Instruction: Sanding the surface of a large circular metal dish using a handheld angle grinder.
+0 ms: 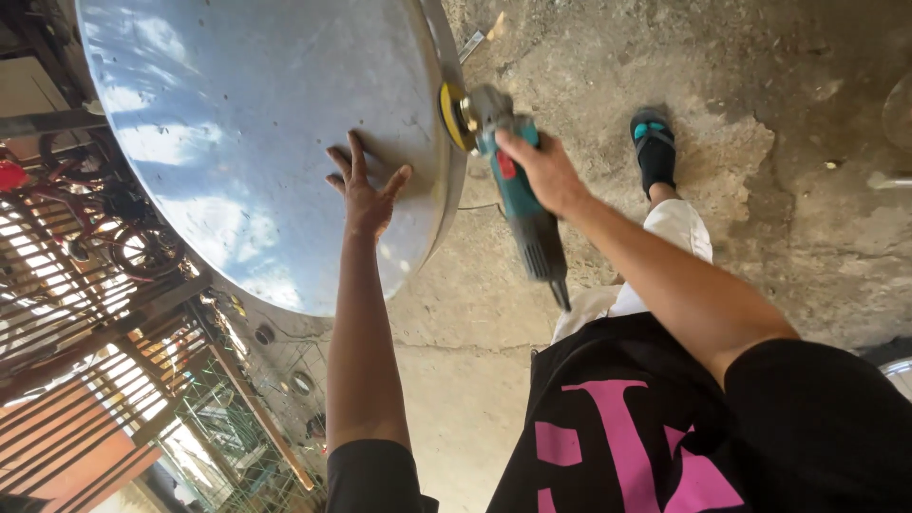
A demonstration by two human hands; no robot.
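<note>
Grinding rim of round metal pan [247, 123] | right hand [541, 171] wrapped shut around teal angle grinder [508, 176], disc at pan's edge | left hand [364, 185] flat, fingers spread on pan face | risk: disc kicking toward nearby left hand; pan shifting.

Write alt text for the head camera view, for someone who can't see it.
A person presses the left hand flat on a large round shiny metal dish while the right hand holds a teal angle grinder with its yellow disc at the dish's rim. Below are a cracked concrete floor and a sandalled foot.
</note>
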